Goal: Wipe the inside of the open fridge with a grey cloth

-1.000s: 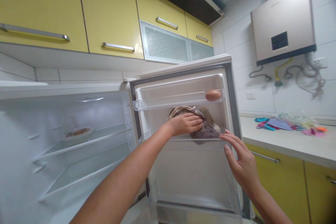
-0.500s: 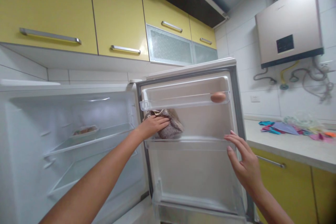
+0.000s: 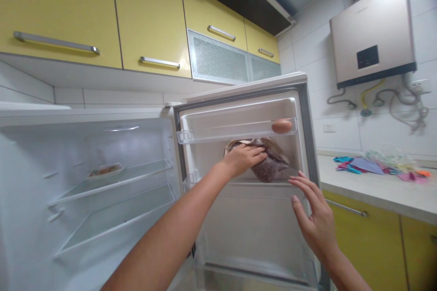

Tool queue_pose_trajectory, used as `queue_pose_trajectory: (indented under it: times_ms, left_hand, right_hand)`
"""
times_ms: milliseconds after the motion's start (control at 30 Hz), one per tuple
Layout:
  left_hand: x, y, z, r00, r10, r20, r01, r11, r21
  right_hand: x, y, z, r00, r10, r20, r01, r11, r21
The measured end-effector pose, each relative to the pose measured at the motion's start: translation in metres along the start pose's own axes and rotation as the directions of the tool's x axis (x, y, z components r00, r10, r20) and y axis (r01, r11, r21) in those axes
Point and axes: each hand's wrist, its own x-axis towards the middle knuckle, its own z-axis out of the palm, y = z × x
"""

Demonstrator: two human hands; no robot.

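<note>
My left hand [image 3: 244,159] presses a bunched brown patterned cloth [image 3: 268,168] against the inside of the open fridge door [image 3: 239,223], just above the middle door shelf [image 3: 246,187]. Its fingers lie over the cloth, gripping it. At the door's right edge, my right hand [image 3: 314,204] is open with fingers spread, its fingertips close to the end of that shelf; whether they touch the door I cannot tell. A brown egg [image 3: 282,126] rests at the right end of the top door shelf [image 3: 232,132], above the cloth.
Inside the fridge at left, a small tray of food [image 3: 105,170] stands on a glass shelf [image 3: 136,175]. Coloured cloths [image 3: 368,165] and a clear plastic bag [image 3: 389,157] lie on the counter [image 3: 344,182] at right. Yellow cabinets [image 3: 150,18] and a water heater [image 3: 372,32] hang above.
My left hand has slid the cloth to the right along the inside of the door, from near the hinge side towards the right end. My right hand has barely moved.
</note>
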Motion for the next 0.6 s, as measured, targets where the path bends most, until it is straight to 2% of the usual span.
queue_pose_trajectory:
  times_ms: [133, 233, 300, 367, 433, 600]
  left_hand:
    - [0.051, 0.017, 0.000, 0.999, 0.033, -0.007, -0.033, 0.999, 0.000]
    - [0.060, 0.021, 0.002, 0.996, 0.087, 0.010, -0.087, 0.996, 0.007]
    - [0.052, 0.019, 0.003, 0.986, 0.168, 0.023, -0.168, 0.986, 0.003]
    - [0.037, 0.014, 0.004, 0.961, 0.275, 0.024, -0.276, 0.961, 0.000]
    - [0.019, 0.006, 0.002, 0.942, 0.336, 0.019, -0.336, 0.942, 0.003]
    - [-0.027, -0.017, -0.008, 0.952, 0.296, 0.084, -0.294, 0.955, -0.038]
  right_hand:
    - [-0.002, 0.001, 0.001, 1.000, -0.011, 0.000, 0.011, 1.000, -0.013]
    - [-0.002, 0.004, 0.001, 1.000, -0.013, 0.007, 0.014, 0.999, -0.030]
    - [-0.001, 0.005, 0.000, 1.000, -0.013, 0.011, 0.014, 0.999, -0.031]
    - [0.000, 0.006, 0.000, 1.000, -0.017, 0.007, 0.018, 1.000, -0.025]
    - [0.001, 0.007, 0.000, 1.000, -0.024, 0.007, 0.024, 0.999, -0.023]
    - [0.003, 0.012, 0.002, 0.999, -0.051, 0.008, 0.051, 0.998, -0.031]
